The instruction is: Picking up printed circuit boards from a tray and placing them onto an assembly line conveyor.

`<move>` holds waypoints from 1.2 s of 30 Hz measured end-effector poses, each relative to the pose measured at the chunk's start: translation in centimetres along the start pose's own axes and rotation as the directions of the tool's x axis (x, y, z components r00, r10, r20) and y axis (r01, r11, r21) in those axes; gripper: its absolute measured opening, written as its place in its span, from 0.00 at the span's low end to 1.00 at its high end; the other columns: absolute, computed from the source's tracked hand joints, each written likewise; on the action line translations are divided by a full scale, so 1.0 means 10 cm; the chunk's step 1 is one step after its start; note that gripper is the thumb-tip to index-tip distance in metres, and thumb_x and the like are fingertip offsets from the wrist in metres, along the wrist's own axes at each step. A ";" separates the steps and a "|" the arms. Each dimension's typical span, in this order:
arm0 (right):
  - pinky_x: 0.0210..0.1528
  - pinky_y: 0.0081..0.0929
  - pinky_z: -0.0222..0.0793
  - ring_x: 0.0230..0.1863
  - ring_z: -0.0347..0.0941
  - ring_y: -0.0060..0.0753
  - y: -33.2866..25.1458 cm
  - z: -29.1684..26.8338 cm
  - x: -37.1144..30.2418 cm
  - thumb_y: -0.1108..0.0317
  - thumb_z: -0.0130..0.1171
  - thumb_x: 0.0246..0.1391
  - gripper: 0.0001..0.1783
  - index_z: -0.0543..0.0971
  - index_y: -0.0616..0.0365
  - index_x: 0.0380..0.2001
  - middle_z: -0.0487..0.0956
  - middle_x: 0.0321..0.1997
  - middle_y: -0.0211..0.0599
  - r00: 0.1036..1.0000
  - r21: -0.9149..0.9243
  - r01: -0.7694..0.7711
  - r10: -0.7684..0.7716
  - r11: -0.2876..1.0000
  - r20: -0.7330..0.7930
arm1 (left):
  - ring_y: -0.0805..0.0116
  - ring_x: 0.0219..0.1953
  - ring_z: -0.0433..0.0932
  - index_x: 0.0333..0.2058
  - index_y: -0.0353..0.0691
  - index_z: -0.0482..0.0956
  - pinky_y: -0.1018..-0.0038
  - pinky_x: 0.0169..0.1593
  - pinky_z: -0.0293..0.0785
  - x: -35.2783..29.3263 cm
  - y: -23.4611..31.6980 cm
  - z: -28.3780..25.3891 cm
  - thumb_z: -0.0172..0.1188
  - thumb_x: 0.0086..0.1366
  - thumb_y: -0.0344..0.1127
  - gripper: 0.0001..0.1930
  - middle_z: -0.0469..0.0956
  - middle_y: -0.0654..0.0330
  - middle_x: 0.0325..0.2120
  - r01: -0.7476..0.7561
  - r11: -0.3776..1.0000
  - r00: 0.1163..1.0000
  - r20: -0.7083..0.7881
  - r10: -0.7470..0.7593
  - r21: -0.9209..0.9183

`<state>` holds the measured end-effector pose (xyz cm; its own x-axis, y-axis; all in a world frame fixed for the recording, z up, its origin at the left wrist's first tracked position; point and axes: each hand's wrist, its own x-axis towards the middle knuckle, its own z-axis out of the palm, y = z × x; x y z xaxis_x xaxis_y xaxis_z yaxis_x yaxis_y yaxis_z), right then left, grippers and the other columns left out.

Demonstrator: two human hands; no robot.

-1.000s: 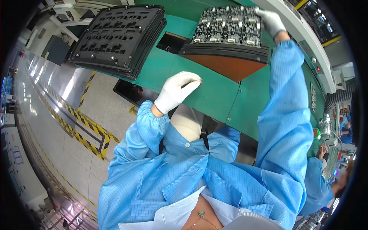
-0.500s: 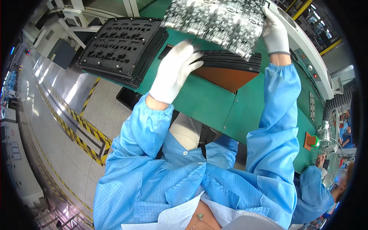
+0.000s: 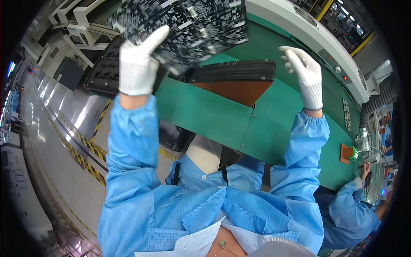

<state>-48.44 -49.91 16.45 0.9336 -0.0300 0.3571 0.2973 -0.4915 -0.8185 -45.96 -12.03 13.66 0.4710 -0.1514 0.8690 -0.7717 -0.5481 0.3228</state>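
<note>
The board (image 3: pixel 205 30), dark and partly blurred, is up in the air toward the far edge of the green surface (image 3: pixel 214 118), hiding part of the left stack (image 3: pixel 100 70) of black trays at the surface's left end. The left hand (image 3: pixel 139 66) has its grip closed on the board's left edge, thumb over the upper face, fingers mostly hidden. From that grip the board reaches rightward and away, one corner pointing toward the near edge; its far side is cut off, so its long axis cannot be told. The right hand (image 3: pixel 305 73) is well apart from it, its grip empty, fingers bent and apart from the thumb, near the white machine (image 3: pixel 332 53) along the far edge. Between the hands, the middle stack (image 3: pixel 239 72) rests on a brown wedge (image 3: pixel 233 91) toward the near edge. The left hand is clearly the nearer, already touching the board.
</note>
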 end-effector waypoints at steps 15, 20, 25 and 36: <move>0.35 0.16 0.69 0.30 0.71 0.16 1.84 0.25 -0.37 0.56 0.57 0.65 0.19 0.84 0.62 0.42 0.80 0.33 0.28 0.925 0.231 -0.303 0.344 0.924 -0.163 | 0.79 0.28 0.73 0.33 0.31 0.81 0.74 0.36 0.72 0.92 0.06 0.25 0.69 0.60 0.37 0.13 0.78 0.63 0.23 0.304 0.952 0.647 0.725 -0.238 0.040; 0.33 0.17 0.69 0.29 0.71 0.16 1.84 0.27 -0.35 0.58 0.57 0.65 0.17 0.85 0.62 0.40 0.80 0.31 0.28 0.922 0.269 -0.308 0.356 0.913 -0.155 | 0.80 0.23 0.64 0.23 0.32 0.76 0.73 0.28 0.64 1.20 0.15 0.25 0.74 0.54 0.39 0.18 0.69 0.66 0.15 0.225 0.964 0.643 0.722 -0.256 0.141; 0.33 0.17 0.68 0.29 0.71 0.16 1.86 0.26 -0.35 0.59 0.57 0.65 0.17 0.85 0.62 0.40 0.80 0.31 0.28 0.922 0.255 -0.313 0.357 0.915 -0.151 | 0.81 0.23 0.64 0.22 0.33 0.76 0.73 0.29 0.64 1.28 -0.03 0.30 0.75 0.55 0.39 0.18 0.68 0.70 0.16 0.234 0.970 0.603 0.773 -0.200 0.069; 0.34 0.17 0.69 0.30 0.71 0.16 1.86 0.27 -0.35 0.59 0.57 0.65 0.17 0.85 0.62 0.41 0.80 0.32 0.28 0.930 0.228 -0.308 0.342 0.924 -0.131 | 0.81 0.33 0.76 0.39 0.31 0.83 0.76 0.40 0.75 0.88 0.07 0.25 0.68 0.62 0.38 0.14 0.82 0.66 0.28 0.265 0.959 0.682 0.722 -0.113 -0.101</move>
<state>-45.59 -56.60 -1.25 0.9443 -0.3099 0.1110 0.0329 -0.2465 -0.9686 -41.31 -15.84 20.55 0.7173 -0.6355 0.2857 -0.6580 -0.4827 0.5780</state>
